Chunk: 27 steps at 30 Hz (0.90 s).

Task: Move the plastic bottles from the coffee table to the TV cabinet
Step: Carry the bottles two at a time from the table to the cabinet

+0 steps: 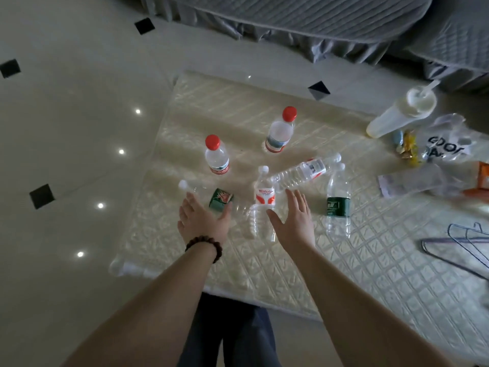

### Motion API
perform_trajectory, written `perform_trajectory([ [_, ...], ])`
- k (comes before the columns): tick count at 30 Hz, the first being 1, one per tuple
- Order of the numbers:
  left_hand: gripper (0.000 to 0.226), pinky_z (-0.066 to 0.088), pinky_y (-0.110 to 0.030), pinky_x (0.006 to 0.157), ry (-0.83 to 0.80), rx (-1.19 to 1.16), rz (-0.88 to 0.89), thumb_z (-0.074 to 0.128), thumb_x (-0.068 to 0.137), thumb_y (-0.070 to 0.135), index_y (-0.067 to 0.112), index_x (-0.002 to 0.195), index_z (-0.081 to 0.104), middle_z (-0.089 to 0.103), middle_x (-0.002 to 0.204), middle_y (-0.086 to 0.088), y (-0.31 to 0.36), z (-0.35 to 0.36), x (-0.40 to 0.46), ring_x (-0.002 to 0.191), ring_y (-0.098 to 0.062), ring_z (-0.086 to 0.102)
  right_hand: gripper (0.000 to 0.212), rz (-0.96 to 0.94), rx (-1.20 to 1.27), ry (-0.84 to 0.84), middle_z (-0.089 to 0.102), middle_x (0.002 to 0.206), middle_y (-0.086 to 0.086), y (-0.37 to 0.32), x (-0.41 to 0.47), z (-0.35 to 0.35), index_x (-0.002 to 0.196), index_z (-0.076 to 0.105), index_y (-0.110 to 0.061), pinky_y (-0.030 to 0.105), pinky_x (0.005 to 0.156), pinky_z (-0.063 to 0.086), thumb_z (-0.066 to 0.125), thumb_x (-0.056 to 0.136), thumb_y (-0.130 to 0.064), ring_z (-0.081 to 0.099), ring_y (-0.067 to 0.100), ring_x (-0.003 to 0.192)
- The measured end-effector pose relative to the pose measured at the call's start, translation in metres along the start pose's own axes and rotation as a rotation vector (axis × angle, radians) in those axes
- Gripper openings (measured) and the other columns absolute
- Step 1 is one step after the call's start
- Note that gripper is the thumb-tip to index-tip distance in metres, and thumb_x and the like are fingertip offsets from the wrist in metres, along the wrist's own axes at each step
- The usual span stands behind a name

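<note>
Several clear plastic bottles stand or lie on the coffee table [291, 274]. Two red-capped bottles [216, 154] [280, 131] stand upright at the back. A white-capped bottle with a red and white label [263, 197] stands between my hands. A bottle with a green and red label [211, 197] lies partly under my left hand [203, 221], which hovers open over it. My right hand [295, 221] is open just right of the middle bottle. Another bottle [304, 170] lies on its side, and a dark green-labelled one [338, 205] stands to the right.
A drink cup with a straw [402, 112], a plastic bag [447, 144], wrappers and wire hangers [465, 245] crowd the table's right side. One more bottle [127, 268] lies at the table's near left corner. A grey sofa [317, 22] is behind; tiled floor lies to the left.
</note>
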State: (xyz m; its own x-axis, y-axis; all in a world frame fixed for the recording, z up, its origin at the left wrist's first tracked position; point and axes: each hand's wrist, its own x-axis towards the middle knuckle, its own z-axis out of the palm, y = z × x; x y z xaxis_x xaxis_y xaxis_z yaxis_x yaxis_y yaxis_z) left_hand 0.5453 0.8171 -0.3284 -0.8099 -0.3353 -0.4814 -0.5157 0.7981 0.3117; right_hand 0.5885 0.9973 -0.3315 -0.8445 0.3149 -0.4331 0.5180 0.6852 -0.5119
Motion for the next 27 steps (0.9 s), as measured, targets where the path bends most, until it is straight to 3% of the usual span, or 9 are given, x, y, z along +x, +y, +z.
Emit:
perform_trajectory([
  [6,0.117,0.041,-0.050,0.101,-0.007,-0.253,-0.449,0.063,0.068,0.073,0.002,0.147,0.015,0.035,0.145,-0.017,0.022,0.055,0.067,0.130,-0.035,0.040,0.076,0.014,0.018,-0.007,0.020,0.160,0.003,0.020,0.033,0.034,0.151,0.023,-0.020,0.042,0.119,0.018,0.053,0.089,-0.053,0.010,0.018,0.148],
  [11,0.097,0.045,-0.039,0.084,-0.020,-0.448,-0.563,0.070,0.069,0.064,0.005,0.134,0.029,0.049,0.133,-0.012,0.014,0.078,0.096,0.113,-0.035,0.056,0.076,0.026,0.008,-0.019,0.021,0.159,0.000,0.026,0.044,0.055,0.150,0.023,-0.022,0.042,0.118,0.023,0.056,0.089,-0.051,0.012,0.015,0.148],
  [14,0.080,0.037,-0.029,0.076,-0.048,-0.514,-0.537,0.070,0.078,0.049,0.006,0.131,0.028,0.054,0.129,-0.009,0.007,0.079,0.097,0.108,-0.030,0.058,0.076,0.049,0.001,-0.037,0.023,0.158,0.001,0.023,0.047,0.062,0.150,0.023,-0.023,0.045,0.114,0.031,0.057,0.088,-0.052,0.018,0.019,0.146],
  [17,0.081,0.035,-0.025,0.077,-0.063,-0.512,-0.440,0.071,0.081,0.037,0.009,0.140,0.023,0.051,0.131,-0.009,-0.003,0.075,0.092,0.097,-0.024,0.054,0.084,0.100,-0.005,-0.001,0.034,0.150,0.006,0.015,0.050,0.066,0.147,0.024,-0.019,0.045,0.104,0.041,0.062,0.082,-0.055,0.033,0.026,0.137],
  [20,0.087,0.044,-0.026,0.085,-0.032,-0.545,-0.311,0.078,0.074,0.031,0.017,0.142,0.025,0.051,0.130,-0.008,-0.020,0.071,0.088,0.104,-0.025,0.058,0.099,0.203,-0.038,-0.007,0.037,0.143,0.012,0.008,0.055,0.073,0.146,0.022,-0.011,0.041,0.102,0.040,0.067,0.075,-0.061,0.038,0.029,0.133],
  [23,0.090,0.049,-0.030,0.083,0.002,-0.529,-0.191,0.083,0.068,0.029,0.017,0.139,0.029,0.055,0.113,-0.008,-0.034,0.068,0.083,0.095,-0.024,0.060,0.108,0.300,-0.059,-0.052,0.038,0.141,0.013,0.001,0.063,0.080,0.146,0.021,-0.007,0.039,0.100,0.040,0.068,0.069,-0.066,0.038,0.029,0.132],
  [27,0.079,0.047,-0.027,0.078,0.040,-0.475,-0.078,0.083,0.067,0.029,0.011,0.131,0.040,0.054,0.109,-0.004,-0.045,0.060,0.075,0.091,-0.018,0.057,0.094,0.368,-0.090,-0.073,0.045,0.132,0.014,-0.003,0.075,0.089,0.136,0.030,-0.007,0.039,0.088,0.044,0.068,0.072,-0.064,0.042,0.030,0.125],
])
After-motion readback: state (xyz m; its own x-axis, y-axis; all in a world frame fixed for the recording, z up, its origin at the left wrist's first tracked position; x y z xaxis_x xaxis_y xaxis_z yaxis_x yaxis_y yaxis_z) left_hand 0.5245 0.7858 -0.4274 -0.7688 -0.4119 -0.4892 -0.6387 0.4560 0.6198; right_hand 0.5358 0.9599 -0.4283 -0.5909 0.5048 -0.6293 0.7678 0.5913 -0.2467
